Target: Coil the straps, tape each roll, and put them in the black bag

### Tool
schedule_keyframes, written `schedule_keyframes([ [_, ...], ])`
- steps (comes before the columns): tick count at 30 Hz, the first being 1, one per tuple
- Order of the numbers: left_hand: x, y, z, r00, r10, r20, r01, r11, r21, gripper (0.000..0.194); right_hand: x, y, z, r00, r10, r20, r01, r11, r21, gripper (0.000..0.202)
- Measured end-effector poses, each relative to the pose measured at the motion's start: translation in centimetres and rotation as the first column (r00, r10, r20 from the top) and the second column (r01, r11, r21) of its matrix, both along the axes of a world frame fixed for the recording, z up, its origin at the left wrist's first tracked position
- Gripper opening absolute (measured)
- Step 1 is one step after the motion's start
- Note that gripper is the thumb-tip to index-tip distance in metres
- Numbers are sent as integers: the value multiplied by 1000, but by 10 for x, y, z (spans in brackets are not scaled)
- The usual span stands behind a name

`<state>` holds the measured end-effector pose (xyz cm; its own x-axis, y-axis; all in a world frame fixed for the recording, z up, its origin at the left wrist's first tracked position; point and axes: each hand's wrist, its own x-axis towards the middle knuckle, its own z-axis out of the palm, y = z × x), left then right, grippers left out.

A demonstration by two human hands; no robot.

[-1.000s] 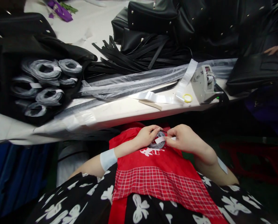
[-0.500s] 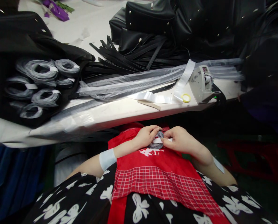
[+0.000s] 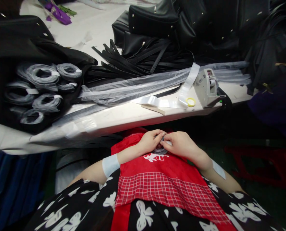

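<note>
Low against the red apron [image 3: 143, 165], a small coil of plastic-wrapped strap [image 3: 160, 150] lies between my two hands. My left hand [image 3: 150, 141] is closed on the coil's left and upper side. Over its right side sits my right hand [image 3: 180, 142], thumb and fingertips pinched on a piece of white tape [image 3: 167, 142] at the coil's middle. Both sets of fingertips nearly meet, and they hide much of the coil. Several similar coils [image 3: 43, 77], banded with white tape, are piled on black material at the table's left.
On the white table [image 3: 123, 115] stands a tape dispenser [image 3: 206, 88] with a long white strip trailing from it, beside a yellow ring [image 3: 190, 102]. Wrapped straps [image 3: 133, 85] run along the table; loose black straps [image 3: 133, 59] and black bags [image 3: 152, 19] lie behind.
My right hand has moved left, bringing the white tape's end in over the coil, closer to my left fingertips. My left hand has stayed nearly still.
</note>
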<state>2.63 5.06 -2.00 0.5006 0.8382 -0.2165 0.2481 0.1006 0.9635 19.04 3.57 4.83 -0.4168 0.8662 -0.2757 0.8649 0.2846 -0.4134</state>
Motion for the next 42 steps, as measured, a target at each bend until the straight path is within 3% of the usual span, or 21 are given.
schedule_keyframes([
  [3,-2,3,0,999,8,-38,-7,1000,27,31,4,3,-5,1000,-18,22,18,999,37,21],
  [8,-6,8,2,998,-11,-62,16,996,93,31,23,9,2,964,-75,-256,44,991,-123,22],
  [11,-6,8,7,998,-57,-30,61,983,171,34,25,9,0,936,-153,-317,134,988,-79,20],
  [17,-5,1,14,999,-51,13,46,965,259,20,20,7,-23,864,-292,-410,272,956,-108,22],
  [22,-6,-4,16,996,-83,-24,86,954,288,21,26,11,-52,794,-428,-431,274,886,-374,51],
  [25,-6,-6,18,997,-82,15,72,943,325,20,25,9,-63,690,-481,-542,234,856,-461,44],
  [28,-7,-8,22,1000,-3,16,-3,934,358,17,18,2,-58,616,-475,-628,283,878,-387,34],
  [32,-6,-8,24,997,72,-12,-67,966,250,13,16,-4,-40,672,-412,-615,326,911,-254,31],
  [37,-3,-9,28,994,97,52,-94,994,-56,11,26,-1,-25,692,-354,-629,155,924,-350,40],
  [42,0,-12,31,981,141,137,-130,988,-84,22,28,3,-18,687,-387,-615,141,901,-410,31],
])
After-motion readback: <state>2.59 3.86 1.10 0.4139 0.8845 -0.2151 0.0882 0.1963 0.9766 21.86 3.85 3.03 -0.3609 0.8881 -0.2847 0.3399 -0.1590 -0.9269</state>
